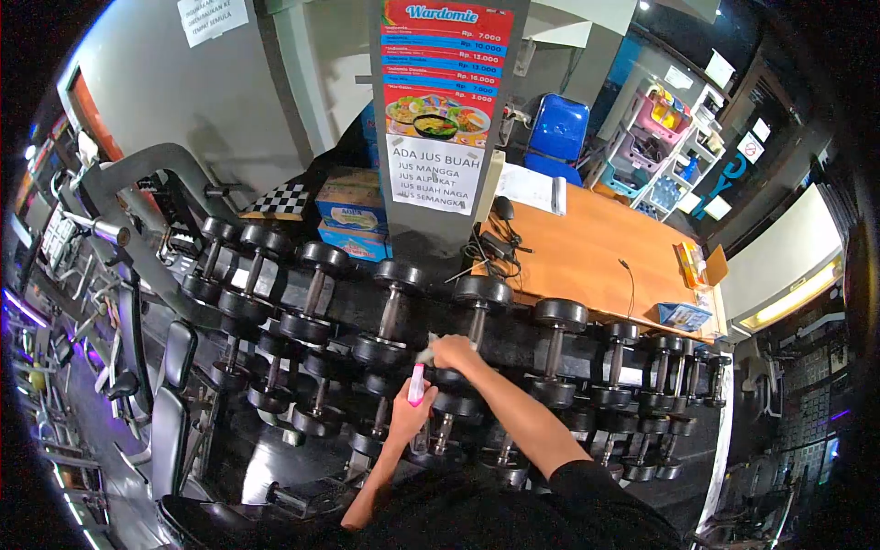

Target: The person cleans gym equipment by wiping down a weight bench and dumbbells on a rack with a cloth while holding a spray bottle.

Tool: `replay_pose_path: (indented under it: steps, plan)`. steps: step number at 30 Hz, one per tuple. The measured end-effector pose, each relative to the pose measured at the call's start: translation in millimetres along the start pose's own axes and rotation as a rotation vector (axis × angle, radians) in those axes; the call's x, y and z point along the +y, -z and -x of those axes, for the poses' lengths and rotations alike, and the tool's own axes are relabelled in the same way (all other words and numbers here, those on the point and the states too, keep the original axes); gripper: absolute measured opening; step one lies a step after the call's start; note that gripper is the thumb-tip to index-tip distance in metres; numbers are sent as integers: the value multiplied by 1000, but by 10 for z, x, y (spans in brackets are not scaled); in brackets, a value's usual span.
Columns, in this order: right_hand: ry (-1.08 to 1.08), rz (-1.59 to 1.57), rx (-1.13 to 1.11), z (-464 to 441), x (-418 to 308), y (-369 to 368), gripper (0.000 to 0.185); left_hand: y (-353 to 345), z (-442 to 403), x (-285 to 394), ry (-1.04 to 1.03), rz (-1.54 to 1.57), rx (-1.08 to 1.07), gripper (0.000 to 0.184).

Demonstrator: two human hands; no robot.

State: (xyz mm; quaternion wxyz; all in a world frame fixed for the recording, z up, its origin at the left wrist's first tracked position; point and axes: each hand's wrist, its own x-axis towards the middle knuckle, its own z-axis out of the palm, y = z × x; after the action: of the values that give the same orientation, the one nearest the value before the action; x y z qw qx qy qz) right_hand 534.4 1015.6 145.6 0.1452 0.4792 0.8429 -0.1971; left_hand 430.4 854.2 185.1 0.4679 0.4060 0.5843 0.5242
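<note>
My left hand (pixel 406 420) is closed around a spray bottle with a pink and white head (pixel 417 380); its clear body shows partly below the fingers. Just above it, my right hand (pixel 453 352) is bunched over a small pale cloth (pixel 426 355), of which only an edge peeks out. That hand is at the upper rack row, between a black dumbbell (pixel 390 312) on the left and another dumbbell (pixel 478 321) on the right. Whether the cloth touches either one I cannot tell.
Several more dumbbells, such as one on the right (pixel 554 353), fill two rack rows. Behind stand a wooden desk (pixel 587 247) with cables, a pillar with a menu poster (pixel 440 69), a blue chair (pixel 560 128) and stacked boxes (pixel 353 215). A padded bench (pixel 170 431) stands left.
</note>
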Motion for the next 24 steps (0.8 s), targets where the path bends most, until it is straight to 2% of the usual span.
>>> replay_pose_path:
  steps: [2,5,8,9,10,12,14,16,17,18,20,21,22,24]
  plan:
    - [8,28,16,-180,-24,-206,25,50,15,-1,-9,-5,22,18]
    - [-43,50,-175,-215,-97,-13,25,125,52,-27,-5,43,68,16]
    - [-56,-4,-123,-56,-10,190,26,183,78,-16,-40,12,83,16]
    - [17,4,-175,-1,81,282,26,198,82,-32,-36,14,81,16]
    - [106,42,-232,88,188,402,30,209,81,-51,3,32,69,16]
    - [152,-163,-195,414,414,589,35,214,74,-67,46,56,54,16]
    - [87,-213,-235,681,647,765,39,200,51,-37,148,110,16,17]
    - [100,-9,-356,649,1011,775,40,176,26,-41,152,113,-7,17]
    - [-3,67,-425,609,1121,774,36,162,8,-45,172,135,-30,17]
    - [-9,63,-423,565,1246,625,36,154,-6,-44,189,156,-54,17]
    - [-149,-160,-96,445,1497,192,36,107,-28,-10,171,155,-70,18]
    - [-100,-397,-44,468,1403,61,44,95,-28,15,153,164,-84,18]
    - [-173,-459,-112,643,1064,206,47,90,-15,31,137,174,-95,19]
    - [-234,-735,14,643,985,-122,37,93,6,59,126,174,-93,20]
